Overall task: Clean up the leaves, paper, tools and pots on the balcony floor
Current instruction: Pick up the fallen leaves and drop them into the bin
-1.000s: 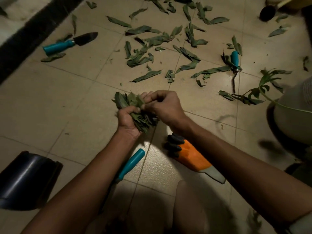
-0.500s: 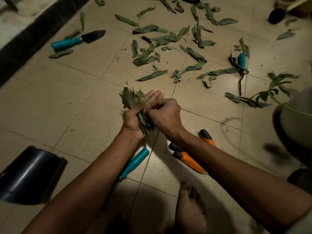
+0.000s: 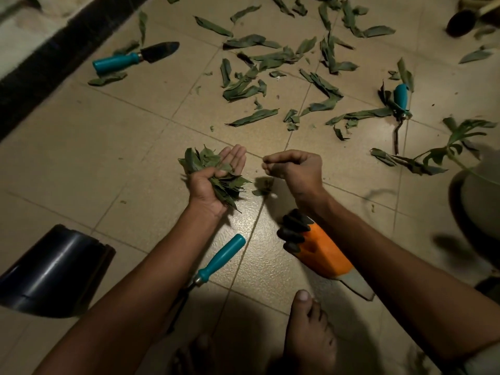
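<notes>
My left hand (image 3: 213, 182) grips a bunch of green leaves (image 3: 203, 161) in its palm, thumb curled over them and two fingers stretched out. My right hand (image 3: 295, 171) hovers just to the right of it, apart from the bunch, with its fingers curled and nothing visible in them. A small blurred leaf scrap (image 3: 263, 185) is below that hand. Many loose leaves (image 3: 259, 79) lie scattered on the tiled floor beyond both hands.
A teal-handled trowel (image 3: 135, 59) lies far left, a second teal tool (image 3: 220, 259) by my left forearm and a third (image 3: 400, 97) far right. An orange and black glove (image 3: 319, 250) lies under my right arm. A black pot (image 3: 51, 272) lies tipped at the lower left. A potted plant (image 3: 481, 196) stands right; my bare foot (image 3: 311, 334) is below.
My right hand has left the bunch and moved right, away from my left hand. My left hand still holds the leaves, now with two fingers stretched out.
</notes>
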